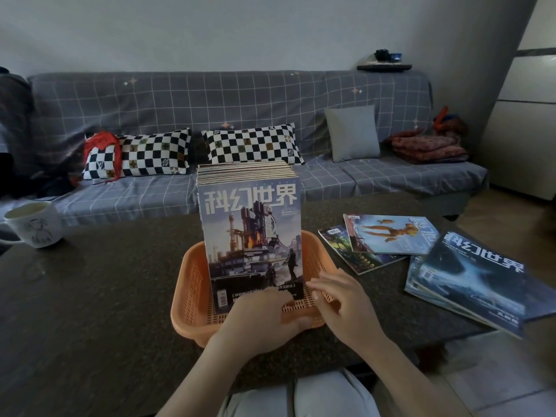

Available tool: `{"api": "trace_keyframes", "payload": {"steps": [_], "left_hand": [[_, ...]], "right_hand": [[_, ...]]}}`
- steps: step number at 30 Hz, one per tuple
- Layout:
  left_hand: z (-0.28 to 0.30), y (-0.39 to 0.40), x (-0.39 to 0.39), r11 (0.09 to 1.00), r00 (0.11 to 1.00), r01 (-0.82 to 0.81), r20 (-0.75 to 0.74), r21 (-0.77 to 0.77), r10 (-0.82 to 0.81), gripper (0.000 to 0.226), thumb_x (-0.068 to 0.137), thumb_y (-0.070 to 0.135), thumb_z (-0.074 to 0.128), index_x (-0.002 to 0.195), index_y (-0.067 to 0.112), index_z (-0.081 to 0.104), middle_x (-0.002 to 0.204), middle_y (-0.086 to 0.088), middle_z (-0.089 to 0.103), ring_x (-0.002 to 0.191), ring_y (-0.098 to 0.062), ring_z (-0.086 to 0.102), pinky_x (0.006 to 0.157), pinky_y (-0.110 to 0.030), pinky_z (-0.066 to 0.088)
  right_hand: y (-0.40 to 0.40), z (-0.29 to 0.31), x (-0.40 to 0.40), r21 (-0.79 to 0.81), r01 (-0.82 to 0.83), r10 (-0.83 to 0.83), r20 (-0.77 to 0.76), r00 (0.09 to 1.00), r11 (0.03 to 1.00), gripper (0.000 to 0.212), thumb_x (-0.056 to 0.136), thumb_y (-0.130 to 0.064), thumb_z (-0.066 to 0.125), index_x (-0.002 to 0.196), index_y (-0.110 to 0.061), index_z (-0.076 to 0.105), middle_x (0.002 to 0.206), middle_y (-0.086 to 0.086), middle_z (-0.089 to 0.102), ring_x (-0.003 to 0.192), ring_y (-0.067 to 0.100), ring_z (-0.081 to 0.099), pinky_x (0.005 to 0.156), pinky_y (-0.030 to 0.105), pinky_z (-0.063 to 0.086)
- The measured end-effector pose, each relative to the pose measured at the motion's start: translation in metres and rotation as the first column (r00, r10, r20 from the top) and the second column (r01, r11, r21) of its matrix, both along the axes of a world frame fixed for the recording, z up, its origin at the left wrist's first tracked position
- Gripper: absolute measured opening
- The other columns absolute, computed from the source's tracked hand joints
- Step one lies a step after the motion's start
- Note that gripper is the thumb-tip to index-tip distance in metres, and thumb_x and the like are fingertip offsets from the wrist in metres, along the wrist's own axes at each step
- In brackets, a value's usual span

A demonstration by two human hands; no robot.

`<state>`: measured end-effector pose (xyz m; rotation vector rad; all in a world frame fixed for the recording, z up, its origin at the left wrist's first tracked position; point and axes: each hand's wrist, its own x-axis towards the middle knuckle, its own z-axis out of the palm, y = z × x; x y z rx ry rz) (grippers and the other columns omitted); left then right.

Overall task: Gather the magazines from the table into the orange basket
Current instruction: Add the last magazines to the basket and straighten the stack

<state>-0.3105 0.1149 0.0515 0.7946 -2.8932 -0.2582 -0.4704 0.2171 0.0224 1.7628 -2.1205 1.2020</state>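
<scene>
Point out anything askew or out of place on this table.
The dark magazine stack at the right overhangs the table edge. Two magazines lie fanned and skewed. The magazines in the orange basket stand upright.

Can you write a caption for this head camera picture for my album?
Both hands steady upright magazines in the orange basket; more magazines wait on the table.

I read 科幻世界 in large white characters across the top of the upright magazine point(251, 233) standing in the orange basket point(192, 284), just beyond my left hand point(258, 319). Near its foot, by my fingers, "不见的云" shows on a dark strip. To the right of my right hand point(340, 302), the dark magazine point(478, 281) carries the same 科幻世界 title.
</scene>
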Motion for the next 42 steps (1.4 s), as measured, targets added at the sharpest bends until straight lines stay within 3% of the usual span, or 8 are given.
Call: {"api": "trace_keyframes", "payload": {"steps": [6, 12, 18, 23, 28, 32, 36, 42], "left_hand": [[0.006, 0.002, -0.013, 0.997, 1.000, -0.001, 0.015, 0.082, 0.000, 0.063, 0.085, 0.074, 0.039, 0.129, 0.031, 0.054, 0.125, 0.009, 0.058, 0.104, -0.008, 0.057, 0.078, -0.023, 0.041], [0.023, 0.016, -0.049, 0.998, 0.984, 0.058, -0.170, 0.021, -0.054, 0.040, 0.096, 0.051, 0.043, 0.119, 0.024, 0.063, 0.114, 0.005, 0.062, 0.102, -0.013, 0.058, 0.092, -0.034, 0.047], [0.025, 0.037, -0.108, 0.993, 0.948, 0.118, -0.300, 0.006, -0.111, 0.027, 0.099, 0.034, 0.046, 0.117, 0.023, 0.063, 0.117, 0.004, 0.061, 0.110, -0.013, 0.053, 0.101, -0.032, 0.038], [0.014, 0.066, -0.172, 0.982, 0.926, 0.190, -0.334, 0.017, -0.173, 0.024, 0.097, 0.025, 0.051, 0.115, 0.020, 0.065, 0.113, 0.002, 0.062, 0.108, -0.013, 0.054, 0.098, -0.029, 0.034], [-0.012, 0.084, -0.233, 0.976, 0.951, 0.200, -0.257, 0.088, -0.172, 0.023, 0.097, 0.023, 0.051, 0.109, 0.011, 0.066, 0.107, -0.007, 0.064, 0.102, -0.021, 0.059, 0.089, -0.032, 0.043], [-0.036, 0.087, -0.273, 0.962, 0.970, 0.181, -0.198, 0.206, -0.140, 0.024, 0.097, 0.021, 0.050, 0.111, 0.006, 0.062, 0.112, -0.012, 0.062, 0.108, -0.026, 0.058, 0.091, -0.036, 0.044], [-0.050, 0.088, -0.306, 0.947, 0.980, 0.159, -0.164, 0.278, -0.116, 0.031, 0.098, 0.023, 0.050, 0.123, 0.006, 0.057, 0.122, -0.012, 0.058, 0.115, -0.027, 0.053, 0.099, -0.038, 0.043], [-0.052, 0.089, -0.337, 0.940, 0.991, -0.052, -0.096, 0.338, 0.090, 0.042, 0.097, 0.036, 0.051, 0.128, 0.008, 0.054, 0.128, -0.014, 0.058, 0.119, -0.029, 0.053, 0.101, -0.041, 0.041]], "right_hand": [[0.015, 0.000, -0.011, -0.018, 0.014, -0.013, 0.058, 0.998, 1.000, 0.025, 0.085, -0.010, 0.066, 0.108, -0.021, 0.071, 0.110, -0.017, 0.063, 0.111, -0.001, 0.053, 0.106, 0.030, 0.032], [0.033, 0.000, -0.029, -0.082, 0.124, -0.114, 0.119, 0.986, 0.989, 0.025, 0.085, -0.006, 0.067, 0.107, -0.016, 0.072, 0.107, -0.007, 0.069, 0.106, 0.008, 0.059, 0.095, 0.033, 0.045], [0.060, 0.000, -0.063, -0.070, 0.302, -0.284, 0.192, 0.939, 0.951, 0.022, 0.089, -0.007, 0.059, 0.107, -0.014, 0.070, 0.099, -0.007, 0.068, 0.091, 0.006, 0.058, 0.078, 0.015, 0.040], [0.089, -0.011, -0.106, 0.020, 0.492, -0.478, 0.274, 0.834, 0.870, 0.022, 0.092, -0.012, 0.056, 0.109, -0.016, 0.070, 0.099, 0.000, 0.068, 0.094, 0.013, 0.056, 0.073, 0.022, 0.035], [0.112, -0.024, -0.149, 0.098, 0.667, -0.672, 0.193, 0.715, 0.738, 0.020, 0.089, -0.016, 0.061, 0.105, -0.010, 0.072, 0.100, 0.009, 0.072, 0.098, 0.029, 0.062, 0.081, 0.035, 0.044], [0.125, -0.038, -0.185, 0.234, 0.777, -0.810, 0.109, 0.577, 0.584, 0.033, 0.090, -0.031, 0.059, 0.117, -0.014, 0.066, 0.122, 0.010, 0.064, 0.114, 0.032, 0.054, 0.095, 0.038, 0.039], [0.134, -0.047, -0.217, 0.464, 0.795, -0.910, 0.062, 0.410, 0.390, 0.058, 0.089, -0.055, 0.049, 0.135, -0.019, 0.049, 0.146, 0.012, 0.040, 0.129, 0.034, 0.036, 0.104, 0.042, 0.032], [0.139, -0.047, -0.235, 0.552, 0.755, -0.929, 0.118, 0.350, 0.354, 0.061, 0.082, -0.054, 0.062, 0.124, -0.010, 0.055, 0.132, 0.013, 0.051, 0.126, 0.037, 0.035, 0.101, 0.044, 0.037]]}}
